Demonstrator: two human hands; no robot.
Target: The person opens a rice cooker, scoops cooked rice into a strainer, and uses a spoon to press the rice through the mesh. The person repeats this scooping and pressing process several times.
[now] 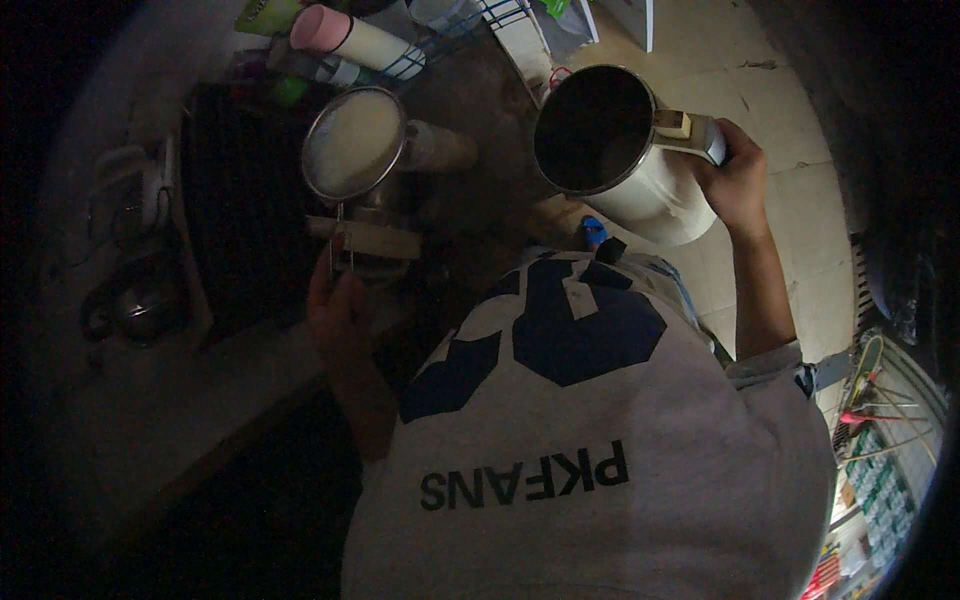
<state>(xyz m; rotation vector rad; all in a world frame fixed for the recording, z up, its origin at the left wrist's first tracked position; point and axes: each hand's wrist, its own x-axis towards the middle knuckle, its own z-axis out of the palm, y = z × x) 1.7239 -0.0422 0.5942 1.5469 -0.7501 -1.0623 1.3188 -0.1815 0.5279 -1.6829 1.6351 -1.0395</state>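
My left hand (337, 304) grips the thin wire handle of a round strainer (354, 142). Pale, whitish matter fills the strainer's bowl. Beneath and beside the strainer stands a translucent container (439, 146), dim and partly covered by it. On the other side, my right hand (739, 176) is closed around the handle of a large pale jug (660, 199) with a metal rim. The jug tilts with its mouth toward the camera and the strainer. Its inside is dark, so I cannot tell what it holds.
A dark, ridged rack or mat (240, 210) lies left of the strainer. A rounded metal pot or kettle (139, 307) sits on the shadowed counter (225, 409). Behind are a pink-lidded bottle (360, 41) and a blue wire basket (506, 11). Tiled floor (795, 202) shows at right.
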